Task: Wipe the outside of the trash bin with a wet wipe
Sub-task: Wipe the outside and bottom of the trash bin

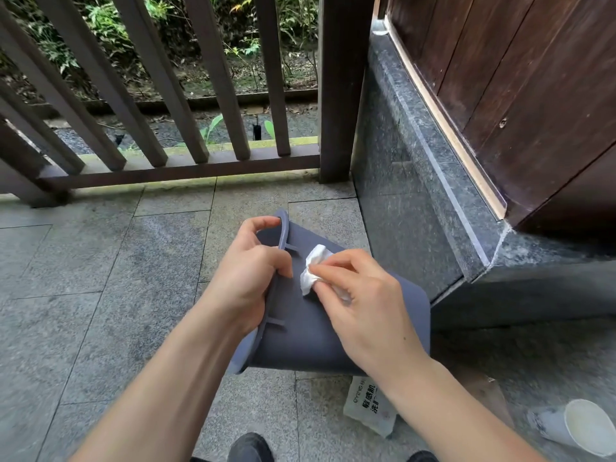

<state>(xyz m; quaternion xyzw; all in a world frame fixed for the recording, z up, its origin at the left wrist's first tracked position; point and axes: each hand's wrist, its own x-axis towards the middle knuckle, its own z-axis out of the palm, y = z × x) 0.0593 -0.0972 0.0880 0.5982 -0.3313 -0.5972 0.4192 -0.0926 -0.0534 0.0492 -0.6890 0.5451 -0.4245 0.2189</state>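
Nearest, at the bottom edge of the grey stone-tiled floor [100, 295], dark shoe tips show, with a flat translucent printed wipe packet [368, 408] just beyond them and a white paper cup [580, 428] lying on its side toward the lower right corner. Above the packet, the slate-blue plastic trash bin [300, 335] is tipped on its side, its open rim facing left and its base pointing toward the dark granite step [416, 201]. The left hand [246, 278] is curled closed around the rim, steadying it. The right hand [363, 301] pinches a crumpled white wet wipe [311, 271] between thumb and fingertips and presses it to the upturned wall just beside the rim ribs. Wiping looks under way near the rim; the wall toward the base, the underside and the bottom probably remain, though no clean-versus-dirty difference is discernible. Farthest stand the brown wooden railing [166, 95] and the wooden door [533, 95].
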